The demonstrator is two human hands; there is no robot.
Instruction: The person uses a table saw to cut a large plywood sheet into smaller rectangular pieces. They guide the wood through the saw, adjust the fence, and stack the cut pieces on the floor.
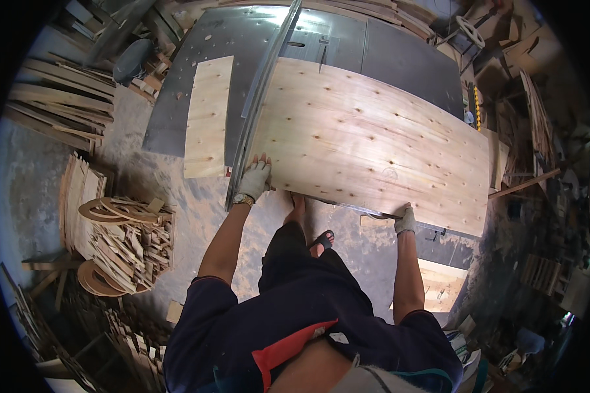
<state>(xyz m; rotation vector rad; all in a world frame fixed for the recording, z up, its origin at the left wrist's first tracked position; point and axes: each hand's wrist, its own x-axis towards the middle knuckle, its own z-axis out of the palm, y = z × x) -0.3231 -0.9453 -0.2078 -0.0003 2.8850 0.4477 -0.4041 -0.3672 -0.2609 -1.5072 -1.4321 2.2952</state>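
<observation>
A broad, pale, knotty wooden sheet lies flat on the grey table beside the bar.

No lettering, label, number or sign can be read.

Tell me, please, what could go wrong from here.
The left hand is close to the metal fence, so it might get pinched there. If the right hand pushes harder, the wooden sheet might twist against the thin, blade-like piece by its far edge. The sandal could slip on the dusty floor.
</observation>
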